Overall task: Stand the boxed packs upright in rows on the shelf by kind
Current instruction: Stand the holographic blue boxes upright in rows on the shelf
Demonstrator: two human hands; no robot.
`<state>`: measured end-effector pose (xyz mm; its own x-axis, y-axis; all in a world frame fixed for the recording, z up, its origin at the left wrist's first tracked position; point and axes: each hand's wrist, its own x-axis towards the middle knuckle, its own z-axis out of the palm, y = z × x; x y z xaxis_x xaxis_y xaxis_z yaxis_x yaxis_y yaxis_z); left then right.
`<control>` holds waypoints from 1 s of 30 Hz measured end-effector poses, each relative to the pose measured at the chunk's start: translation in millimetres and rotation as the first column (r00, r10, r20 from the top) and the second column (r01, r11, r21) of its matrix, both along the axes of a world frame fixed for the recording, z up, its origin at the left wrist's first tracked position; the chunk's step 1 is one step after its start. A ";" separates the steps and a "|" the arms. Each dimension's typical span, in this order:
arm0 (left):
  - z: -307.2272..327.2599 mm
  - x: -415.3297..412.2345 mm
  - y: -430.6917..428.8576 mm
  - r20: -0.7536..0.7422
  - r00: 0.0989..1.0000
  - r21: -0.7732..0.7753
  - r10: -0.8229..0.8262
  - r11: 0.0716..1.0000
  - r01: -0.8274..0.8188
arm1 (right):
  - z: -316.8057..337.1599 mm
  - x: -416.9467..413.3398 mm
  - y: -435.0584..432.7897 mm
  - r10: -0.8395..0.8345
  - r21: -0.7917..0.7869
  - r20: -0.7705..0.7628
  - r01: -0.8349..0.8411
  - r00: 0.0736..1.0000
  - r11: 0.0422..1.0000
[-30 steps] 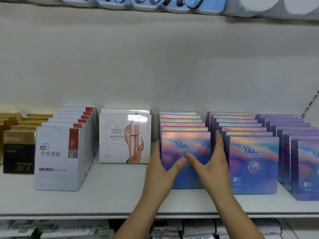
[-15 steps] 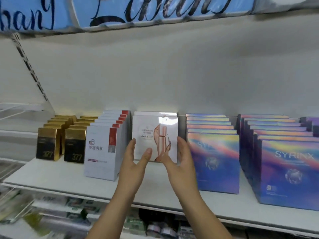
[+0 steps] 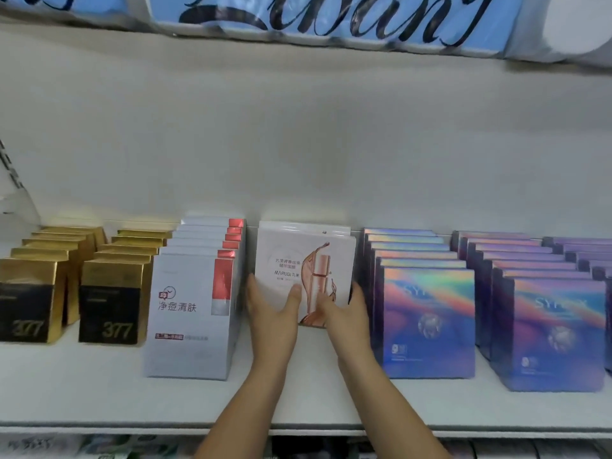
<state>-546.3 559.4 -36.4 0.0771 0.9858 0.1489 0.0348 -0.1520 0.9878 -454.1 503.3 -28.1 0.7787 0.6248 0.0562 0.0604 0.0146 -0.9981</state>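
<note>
A white MARUBI box (image 3: 298, 260) with a rose-gold picture stands upright at the middle of the white shelf (image 3: 99, 399), with another like it behind. My left hand (image 3: 275, 313) holds its left edge, thumb across the front. My right hand (image 3: 344, 313) holds its right edge, thumb on the front. To the left stands a row of white boxes with red tabs (image 3: 192, 313). Further left are two rows of gold and black 377 boxes (image 3: 112, 306). To the right stand rows of iridescent blue SYRINX boxes (image 3: 427, 319).
A blue banner with black script (image 3: 314, 18) hangs above the shelf's white back wall. More SYRINX rows (image 3: 556, 332) run to the right edge. A lower shelf holds other packs (image 3: 99, 448). A slanted bracket (image 3: 10, 167) shows at far left.
My hands left the front SYRINX box and moved left to the MARUBI box, which they now hold at both sides. The view shifted left along the shelf.
</note>
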 end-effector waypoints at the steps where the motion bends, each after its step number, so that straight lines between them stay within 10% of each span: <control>1: 1.3 0.0 4.0 0.020 1.000 -0.007 -0.023 1.000 0.023 | -0.5 0.4 2.3 -0.020 -0.004 -0.007 0.020 1.000 1.000; 30: -0.3 -15.2 17.1 -0.081 0.994 0.002 -0.074 0.997 0.075 | -1.0 0.5 23.1 -0.234 -0.034 0.240 0.249 0.942 0.968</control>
<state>-561.4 576.6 -36.8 0.1622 0.9762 0.1441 0.1025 -0.1619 0.9815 -453.6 526.3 -29.0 0.8768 0.4278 0.2196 0.2839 -0.0919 -0.9544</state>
